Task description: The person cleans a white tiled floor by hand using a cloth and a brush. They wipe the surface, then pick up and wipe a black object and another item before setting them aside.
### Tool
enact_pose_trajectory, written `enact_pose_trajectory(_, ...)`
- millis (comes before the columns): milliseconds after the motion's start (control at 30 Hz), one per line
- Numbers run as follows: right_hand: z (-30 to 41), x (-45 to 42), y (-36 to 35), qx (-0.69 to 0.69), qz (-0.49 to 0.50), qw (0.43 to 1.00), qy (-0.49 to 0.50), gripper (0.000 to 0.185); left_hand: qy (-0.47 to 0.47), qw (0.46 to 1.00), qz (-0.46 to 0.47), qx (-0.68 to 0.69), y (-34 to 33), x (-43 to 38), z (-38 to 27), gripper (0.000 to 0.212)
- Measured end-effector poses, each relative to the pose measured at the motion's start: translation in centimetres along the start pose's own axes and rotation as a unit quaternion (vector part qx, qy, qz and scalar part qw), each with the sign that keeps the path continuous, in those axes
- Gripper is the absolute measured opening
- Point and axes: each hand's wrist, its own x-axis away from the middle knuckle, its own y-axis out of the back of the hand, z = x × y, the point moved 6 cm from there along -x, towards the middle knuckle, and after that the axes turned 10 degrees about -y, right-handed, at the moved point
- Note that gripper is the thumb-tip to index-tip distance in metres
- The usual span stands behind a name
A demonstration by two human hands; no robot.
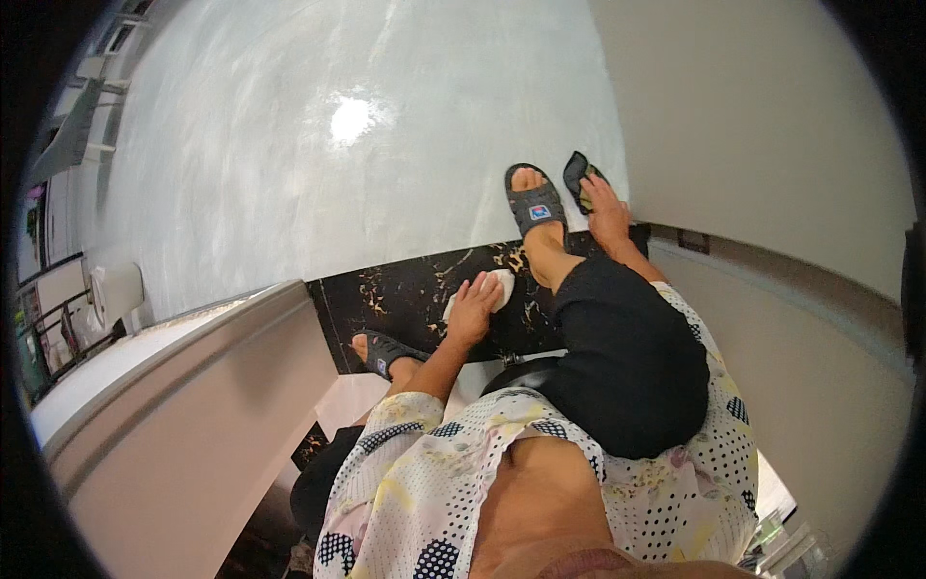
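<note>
My left hand (474, 310) presses with spread fingers on a folded white cloth (503, 288), which lies on a black marble-patterned threshold slab (405, 289) with gold veins. Beyond my right foot, my right hand (608, 210) rests by a small black and olive object (576, 177) on the pale floor; its fingertips touch it, and whether they grip it I cannot tell. Part of that object is hidden behind the fingers.
My feet wear dark slide sandals (539, 203), one on the floor, one at the slab's left end. A door frame (195, 376) stands at left, a pale wall or door panel (752, 130) at right. A white chair (119, 289) and other furniture stand far left on the glossy floor (289, 181).
</note>
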Motion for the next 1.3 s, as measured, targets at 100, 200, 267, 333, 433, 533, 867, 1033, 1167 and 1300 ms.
enact_pose_trajectory(100,-0.5,3.2,0.3,0.003,-0.010,1.000,0.026,0.062,0.017,0.999,-0.044,0.014,-1.0,1.6,-1.0,0.044)
enact_pose_trajectory(200,-1.7,6.4,0.6,0.035,-0.006,0.998,0.055,0.057,0.023,0.998,-0.056,0.007,-2.0,2.2,-1.9,0.042)
enact_pose_trajectory(267,-2.1,8.4,0.7,0.036,0.061,0.998,-0.004,0.053,0.003,0.989,-0.132,0.067,-1.5,3.0,-2.2,0.039)
enact_pose_trajectory(333,-4.4,9.9,-1.7,0.031,0.041,0.998,0.020,0.052,0.083,0.976,-0.133,0.150,-2.0,3.7,-1.2,0.037)
enact_pose_trajectory(433,-5.5,12.0,-4.0,0.018,0.027,0.998,0.059,0.051,0.166,0.921,-0.209,0.284,-0.1,6.4,0.3,0.027)
enact_pose_trajectory(533,-4.4,13.3,-2.5,-0.020,0.056,0.996,0.065,0.049,0.157,0.893,-0.282,0.314,4.5,7.9,1.9,0.030)
enact_pose_trajectory(867,-4.6,12.1,-4.2,-0.318,0.175,0.921,-0.141,0.046,0.147,0.905,-0.271,0.293,22.1,15.5,0.2,0.034)
enact_pose_trajectory(1033,-3.8,8.4,-2.7,-0.328,0.152,0.923,-0.130,0.044,0.173,0.916,-0.247,0.266,17.8,19.6,1.2,0.036)
enact_pose_trajectory(1167,0.5,6.4,0.7,-0.296,0.120,0.947,-0.016,0.044,0.130,0.868,-0.296,0.377,7.8,23.6,5.9,0.031)
enact_pose_trajectory(1300,7.0,6.4,4.8,-0.125,0.190,0.970,0.086,0.046,0.233,0.670,-0.399,0.581,-0.8,26.2,8.8,0.030)
